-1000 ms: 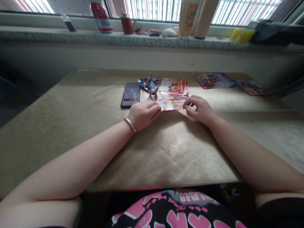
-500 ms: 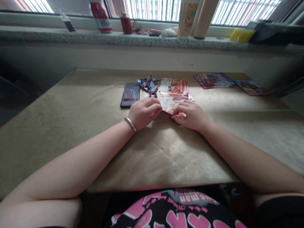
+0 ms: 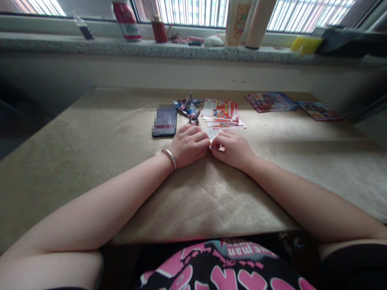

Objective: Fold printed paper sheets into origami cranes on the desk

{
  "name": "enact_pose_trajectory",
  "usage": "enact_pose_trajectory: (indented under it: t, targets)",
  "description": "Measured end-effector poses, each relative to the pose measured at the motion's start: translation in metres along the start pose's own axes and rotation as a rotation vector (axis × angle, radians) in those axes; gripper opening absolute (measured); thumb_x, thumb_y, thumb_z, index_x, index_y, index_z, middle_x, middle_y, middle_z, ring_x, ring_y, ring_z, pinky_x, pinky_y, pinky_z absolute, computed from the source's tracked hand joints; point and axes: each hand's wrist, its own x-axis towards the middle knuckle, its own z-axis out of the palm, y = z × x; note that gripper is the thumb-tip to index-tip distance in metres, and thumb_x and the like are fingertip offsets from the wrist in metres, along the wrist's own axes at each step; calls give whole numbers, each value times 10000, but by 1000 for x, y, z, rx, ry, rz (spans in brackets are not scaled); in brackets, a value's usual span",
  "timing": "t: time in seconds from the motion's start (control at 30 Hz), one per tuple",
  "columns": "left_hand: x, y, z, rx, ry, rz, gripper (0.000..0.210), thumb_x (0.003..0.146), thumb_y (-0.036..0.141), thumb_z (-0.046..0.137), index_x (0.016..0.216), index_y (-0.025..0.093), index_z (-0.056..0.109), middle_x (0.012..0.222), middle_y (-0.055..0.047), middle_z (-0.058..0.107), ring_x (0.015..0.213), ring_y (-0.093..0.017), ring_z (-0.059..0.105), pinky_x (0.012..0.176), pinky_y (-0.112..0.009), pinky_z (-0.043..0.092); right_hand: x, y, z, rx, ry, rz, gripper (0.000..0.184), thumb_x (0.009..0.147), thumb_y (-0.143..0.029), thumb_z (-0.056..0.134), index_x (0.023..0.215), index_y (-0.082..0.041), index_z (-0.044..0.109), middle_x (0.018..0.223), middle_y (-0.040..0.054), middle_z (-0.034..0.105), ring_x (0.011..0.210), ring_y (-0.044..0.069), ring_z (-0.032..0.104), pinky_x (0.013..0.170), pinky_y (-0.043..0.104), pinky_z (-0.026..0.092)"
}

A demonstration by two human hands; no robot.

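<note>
My left hand (image 3: 192, 146) and my right hand (image 3: 232, 149) meet at the fingertips over the middle of the table. Both have curled, closed fingers, pinching an orange-and-white printed card (image 3: 222, 148) that they mostly cover. Just beyond the fingers lies a white-and-orange card (image 3: 213, 132), partly hidden. Behind it is a loose stack of orange-and-white cards (image 3: 222, 111). Crumpled blue wrappers (image 3: 190, 108) lie left of the stack. A dark phone (image 3: 165, 121) rests flat beside my left hand, and a silver bracelet (image 3: 169, 158) circles my left wrist.
Blue-and-red printed cards (image 3: 272, 102) lie at the back right of the table (image 3: 90, 133), with another small pile (image 3: 319, 110) beside them. On the stone windowsill (image 3: 105, 46) stand a red-and-white can (image 3: 128, 22), a red container (image 3: 159, 31), a tall tube (image 3: 256, 26) and a yellow object (image 3: 306, 44).
My hands have come together: the left moved right and the right moved left. The card between them, largely visible before, is now mostly covered by my fingers.
</note>
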Motion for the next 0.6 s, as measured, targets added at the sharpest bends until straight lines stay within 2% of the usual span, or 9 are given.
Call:
enact_pose_trajectory:
  t: [0.17,0.47,0.6]
  targets:
    - [2,2,-1,-20,-53,-26,124,855,256,550,768,229,634,886,-12,702,859,-203,565,836,-398,389,1,-1,0,34,-15,-26,87,812,-220,594,728,-227,614,791,30,678,779,197,575,712,317,421]
    - [1,-3,-2,-34,-17,-54,129,838,240,542,735,225,618,813,5,698,806,-191,569,817,-397,378,-1,6,-3,114,-15,-27,61,758,-180,601,711,-218,601,744,17,639,713,166,550,671,285,402]
    - [1,-5,-5,-29,-70,-47,157,853,260,530,738,233,633,818,1,702,804,-187,570,823,-398,377,-2,8,-5,140,-27,-25,65,746,-175,600,698,-218,591,724,12,625,690,159,533,656,279,394]
